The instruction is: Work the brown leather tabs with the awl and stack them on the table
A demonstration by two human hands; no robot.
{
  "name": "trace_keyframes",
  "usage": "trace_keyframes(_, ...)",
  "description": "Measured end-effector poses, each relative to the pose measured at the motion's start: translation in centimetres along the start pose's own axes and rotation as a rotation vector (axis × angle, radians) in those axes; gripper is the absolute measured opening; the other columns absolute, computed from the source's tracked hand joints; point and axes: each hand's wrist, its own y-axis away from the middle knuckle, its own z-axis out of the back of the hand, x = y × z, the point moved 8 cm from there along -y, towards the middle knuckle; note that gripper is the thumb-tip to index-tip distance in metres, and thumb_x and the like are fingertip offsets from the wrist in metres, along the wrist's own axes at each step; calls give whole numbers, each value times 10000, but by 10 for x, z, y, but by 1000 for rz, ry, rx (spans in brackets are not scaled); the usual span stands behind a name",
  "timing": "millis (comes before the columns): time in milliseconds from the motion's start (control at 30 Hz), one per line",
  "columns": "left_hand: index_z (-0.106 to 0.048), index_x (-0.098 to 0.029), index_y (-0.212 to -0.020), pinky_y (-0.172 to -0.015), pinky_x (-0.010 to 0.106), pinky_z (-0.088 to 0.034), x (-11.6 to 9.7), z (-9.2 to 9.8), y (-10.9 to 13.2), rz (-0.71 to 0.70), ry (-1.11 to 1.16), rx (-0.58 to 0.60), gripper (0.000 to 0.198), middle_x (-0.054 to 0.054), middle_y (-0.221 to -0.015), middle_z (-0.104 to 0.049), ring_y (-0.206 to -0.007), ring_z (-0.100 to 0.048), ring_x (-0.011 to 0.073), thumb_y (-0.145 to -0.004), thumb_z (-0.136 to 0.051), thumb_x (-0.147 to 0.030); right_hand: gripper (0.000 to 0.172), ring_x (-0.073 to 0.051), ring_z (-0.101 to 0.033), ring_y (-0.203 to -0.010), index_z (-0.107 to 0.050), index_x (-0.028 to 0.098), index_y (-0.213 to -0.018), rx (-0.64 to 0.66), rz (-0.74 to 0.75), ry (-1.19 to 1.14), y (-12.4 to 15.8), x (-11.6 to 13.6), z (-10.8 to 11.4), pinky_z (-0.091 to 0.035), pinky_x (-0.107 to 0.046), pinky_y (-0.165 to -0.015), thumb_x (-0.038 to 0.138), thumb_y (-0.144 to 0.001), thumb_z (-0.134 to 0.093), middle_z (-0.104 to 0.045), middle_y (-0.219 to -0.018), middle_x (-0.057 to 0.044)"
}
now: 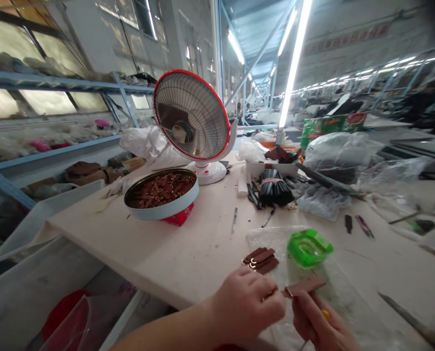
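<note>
My right hand (pixel 322 319) is closed on a brown leather tab (pixel 307 285), gripping it between thumb and fingers. A small yellow piece (pixel 326 314) shows among those fingers; what it belongs to is hidden. My left hand (pixel 248 302) is closed beside the tab's metal-tipped left end, and its fingertips hide whatever they pinch. Just beyond it lies a small pile of brown leather tabs (pixel 265 259) with gold-coloured rings. A bright green plastic dish (pixel 308 247) sits behind my right hand on a clear plastic sheet (pixel 266 237).
A round tin (pixel 162 210) full of brown tabs rests on a red box (pixel 179 215). Behind stands a red-rimmed heater (pixel 191 114). Pens (pixel 234 219), a bundle of black strips (pixel 274 187) and plastic bags (pixel 342 151) lie farther back. A blade-like tool (pixel 411 314) is at right.
</note>
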Motion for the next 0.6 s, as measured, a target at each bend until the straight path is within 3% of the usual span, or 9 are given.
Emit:
trace_keyframes(67, -606, -213, -918, -719, 311, -385, -21, -17, 0, -9, 111, 41, 188, 106, -907, -672, -780, -595, 199, -846, -434, -189, 380, -84, -314, -444, -584, 175, -746, -52, 19, -11, 7, 4, 10, -256, -216, -407, 524, -635, -682, -378, -497, 45)
trace_keyframes(100, -597, -201, -897, -719, 311, -394, -20, -22, -1, 74, 220, 26, 156, 105, -895, -668, -782, -592, 199, -842, -451, -211, 369, -83, -315, -453, -583, 174, -766, -73, 34, -10, 12, 8, 14, -257, -213, -411, 506, -641, -687, -386, -509, 46)
trace_keyframes(233, -507, -174, -753, -578, 254, -421, 7, -56, 5, 668, 902, -31, 143, 22, -674, -585, -603, -542, 136, -752, -557, -308, 332, -67, -294, -464, -532, 163, -716, -86, 141, 31, 27, 26, 15, -247, -206, -426, 480, -712, -631, -378, -531, 55)
trace_keyframes(300, -463, -171, -691, -528, 228, -409, 4, -74, 6, 810, 1135, 2, 155, -11, -613, -545, -529, -501, 101, -720, -553, -293, 338, -66, -289, -461, -502, 165, -694, -70, 163, 53, 30, 31, 13, -242, -207, -430, 485, -730, -606, -363, -518, 62)
trace_keyframes(367, -445, -166, -654, -527, 214, -404, 0, -80, 6, 855, 1208, 0, 153, -21, -591, -539, -514, -483, 81, -702, -543, -273, 339, -65, -288, -466, -481, 168, -685, -45, 165, 67, 32, 32, 12, -233, -209, -433, 485, -751, -583, -355, -519, 64)
trace_keyframes(600, -427, -168, -630, -485, 193, -356, -9, -84, 5, 872, 1143, -22, 114, -56, -524, -484, -470, -441, 61, -672, -515, -228, 309, -66, -279, -489, -482, 173, -715, -17, 139, 51, 38, 22, 21, -219, -217, -449, 460, -790, -566, -337, -542, 65)
